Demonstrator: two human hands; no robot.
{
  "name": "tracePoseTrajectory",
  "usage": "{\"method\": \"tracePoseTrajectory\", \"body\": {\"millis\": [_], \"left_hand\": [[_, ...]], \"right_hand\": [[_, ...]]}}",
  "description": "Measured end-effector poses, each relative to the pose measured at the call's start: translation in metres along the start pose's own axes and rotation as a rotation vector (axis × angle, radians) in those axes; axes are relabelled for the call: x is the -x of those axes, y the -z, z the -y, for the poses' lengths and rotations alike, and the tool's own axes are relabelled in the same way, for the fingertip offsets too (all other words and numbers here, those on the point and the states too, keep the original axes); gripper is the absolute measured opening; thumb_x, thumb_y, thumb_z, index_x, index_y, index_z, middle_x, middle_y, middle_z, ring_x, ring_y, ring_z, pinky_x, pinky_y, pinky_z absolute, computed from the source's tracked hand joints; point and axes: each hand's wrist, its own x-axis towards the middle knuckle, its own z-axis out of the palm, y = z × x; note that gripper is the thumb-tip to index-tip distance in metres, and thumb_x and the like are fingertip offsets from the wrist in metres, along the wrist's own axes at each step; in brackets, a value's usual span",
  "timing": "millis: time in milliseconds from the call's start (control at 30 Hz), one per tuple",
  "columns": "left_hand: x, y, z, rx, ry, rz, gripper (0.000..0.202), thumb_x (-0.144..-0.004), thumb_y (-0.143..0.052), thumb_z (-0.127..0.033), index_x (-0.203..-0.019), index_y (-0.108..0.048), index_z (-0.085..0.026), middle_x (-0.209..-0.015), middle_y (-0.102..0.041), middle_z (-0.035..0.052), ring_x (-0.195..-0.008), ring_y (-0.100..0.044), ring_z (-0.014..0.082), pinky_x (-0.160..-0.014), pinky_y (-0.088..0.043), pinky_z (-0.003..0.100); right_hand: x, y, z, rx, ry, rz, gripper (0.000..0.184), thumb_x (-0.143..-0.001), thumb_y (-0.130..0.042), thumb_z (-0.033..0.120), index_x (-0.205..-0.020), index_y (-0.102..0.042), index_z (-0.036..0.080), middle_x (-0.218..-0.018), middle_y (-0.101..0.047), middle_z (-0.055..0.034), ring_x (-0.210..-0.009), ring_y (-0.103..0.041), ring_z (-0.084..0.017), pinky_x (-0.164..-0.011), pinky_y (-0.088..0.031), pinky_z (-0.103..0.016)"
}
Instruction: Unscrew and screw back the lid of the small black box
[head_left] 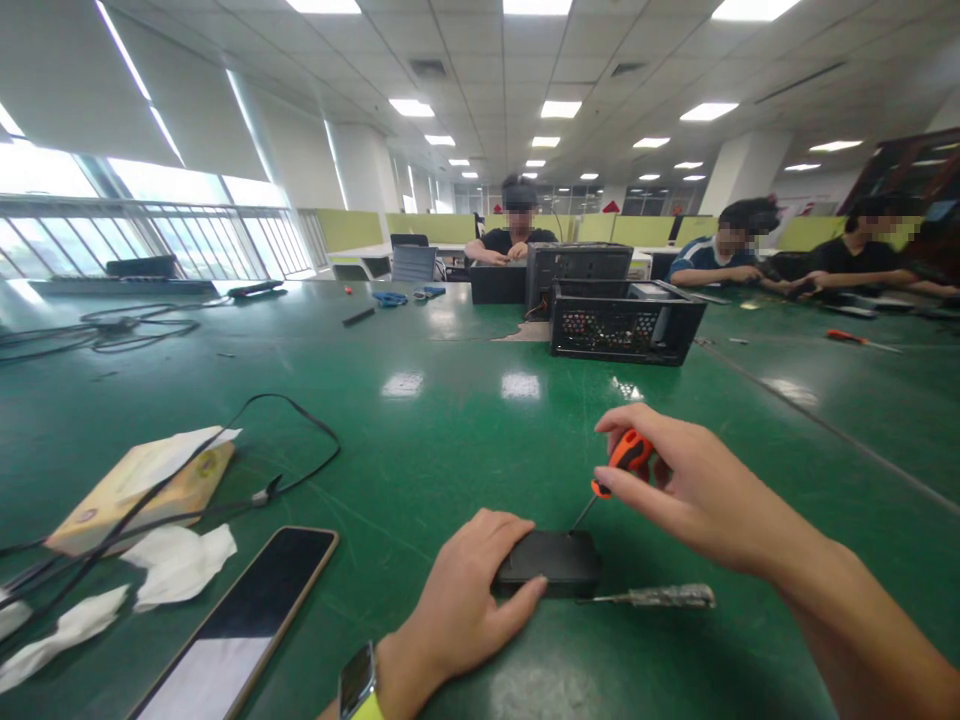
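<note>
A small black rectangular box (551, 562), perhaps a power adapter, lies flat on the green table. Around its left end are the fingers and thumb of my left hand (472, 580), gripping it against the tabletop. My right hand (675, 480) holds an orange-and-black screwdriver (631, 452) by its handle, between thumb and fingers. The screwdriver leans, its shaft pointing down to the box's far right edge; whether the tip sits in a screw I cannot tell. Just right of the box lies a second screwdriver with a clear handle (671, 597), its shaft reaching the box's near side.
A phone (262, 610), crumpled tissues (180, 565), a yellow packet (150, 485) and a black cable (315, 470) lie to the left. Open black computer cases (626, 325) stand ahead. Another orange screwdriver (847, 337) is far right. Several people sit across the table (465, 400).
</note>
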Motion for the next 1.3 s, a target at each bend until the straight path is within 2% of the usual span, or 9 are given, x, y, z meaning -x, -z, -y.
{"method": "tracePoseTrajectory", "body": {"millis": [67, 233, 333, 367, 433, 500, 567, 867, 1300], "left_hand": [[0.001, 0.0, 0.001, -0.001, 0.003, -0.008, 0.039, -0.081, -0.065, -0.024, -0.12, -0.057, -0.019, -0.111, -0.065, 0.0104, -0.101, -0.061, 0.0267, -0.091, -0.05, 0.042], [0.001, 0.0, 0.001, 0.014, 0.025, -0.009, 0.036, -0.081, -0.065, -0.024, -0.116, -0.057, -0.02, -0.108, -0.065, 0.009, -0.098, -0.061, 0.0256, -0.088, -0.051, 0.041], [0.001, -0.001, 0.003, 0.026, 0.021, -0.008, 0.037, -0.081, -0.065, -0.024, -0.117, -0.057, -0.02, -0.109, -0.064, 0.0086, -0.098, -0.061, 0.0252, -0.089, -0.05, 0.041], [0.001, -0.001, 0.003, 0.031, 0.018, -0.008, 0.037, -0.081, -0.066, -0.023, -0.117, -0.057, -0.02, -0.109, -0.064, 0.0085, -0.099, -0.06, 0.0252, -0.089, -0.05, 0.041], [0.001, 0.0, 0.003, 0.045, 0.011, -0.008, 0.039, -0.08, -0.066, -0.022, -0.117, -0.056, -0.02, -0.11, -0.064, 0.0082, -0.099, -0.06, 0.025, -0.089, -0.049, 0.04], [0.001, 0.001, 0.003, 0.06, 0.01, -0.004, 0.038, -0.079, -0.066, -0.021, -0.116, -0.057, -0.021, -0.109, -0.064, 0.0074, -0.098, -0.06, 0.0243, -0.089, -0.049, 0.039], [0.0, 0.001, 0.003, 0.072, 0.012, 0.004, 0.037, -0.079, -0.066, -0.02, -0.115, -0.058, -0.021, -0.107, -0.064, 0.0066, -0.097, -0.06, 0.0237, -0.087, -0.049, 0.038], [0.0, 0.002, 0.004, 0.074, 0.0, 0.022, 0.037, -0.08, -0.066, -0.021, -0.116, -0.058, -0.021, -0.108, -0.065, 0.0064, -0.097, -0.059, 0.0239, -0.087, -0.048, 0.038], [0.0, 0.003, 0.002, 0.059, 0.005, 0.032, 0.035, -0.082, -0.066, -0.023, -0.116, -0.058, -0.022, -0.11, -0.065, 0.0068, -0.099, -0.059, 0.0247, -0.088, -0.048, 0.039]], "right_hand": [[0.003, 0.004, 0.003, -0.055, 0.055, 0.045, 0.026, -0.092, -0.054, 0.029, -0.117, -0.058, 0.024, -0.098, -0.072, -0.0015, -0.082, -0.066, -0.016, -0.071, -0.049, -0.026], [0.007, 0.003, 0.005, 0.122, 0.03, -0.073, 0.022, -0.089, -0.059, 0.044, -0.095, -0.069, 0.026, -0.081, -0.074, 0.0005, -0.072, -0.069, -0.02, -0.065, -0.047, -0.03], [0.006, 0.001, 0.004, 0.06, 0.023, -0.018, 0.024, -0.091, -0.058, 0.037, -0.111, -0.064, 0.026, -0.089, -0.074, 0.0005, -0.076, -0.068, -0.018, -0.067, -0.047, -0.028], [0.005, 0.001, 0.004, 0.043, 0.017, -0.018, 0.022, -0.09, -0.059, 0.034, -0.11, -0.063, 0.026, -0.089, -0.074, 0.0009, -0.076, -0.067, -0.017, -0.067, -0.047, -0.027], [0.004, 0.0, 0.004, 0.042, -0.015, -0.098, 0.011, -0.09, -0.06, 0.033, -0.091, -0.065, 0.023, -0.077, -0.071, 0.002, -0.066, -0.064, -0.015, -0.061, -0.044, -0.026], [0.003, -0.003, 0.007, 0.05, -0.047, -0.222, 0.023, -0.09, -0.058, 0.035, -0.072, -0.06, 0.021, -0.06, -0.062, 0.0036, -0.054, -0.057, -0.013, -0.055, -0.039, -0.025], [0.003, -0.007, 0.011, 0.031, -0.035, -0.267, 0.027, -0.091, -0.056, 0.034, -0.067, -0.056, 0.021, -0.054, -0.055, 0.0052, -0.048, -0.05, -0.011, -0.052, -0.035, -0.025], [0.001, -0.022, 0.012, 0.027, -0.021, -0.195, 0.027, -0.091, -0.055, 0.033, -0.067, -0.054, 0.02, -0.056, -0.055, 0.0048, -0.051, -0.05, -0.011, -0.054, -0.034, -0.025], [0.002, -0.017, 0.016, 0.02, 0.028, -0.117, 0.021, -0.091, -0.057, 0.031, -0.073, -0.056, 0.021, -0.063, -0.059, 0.004, -0.057, -0.054, -0.012, -0.057, -0.037, -0.025]]}}
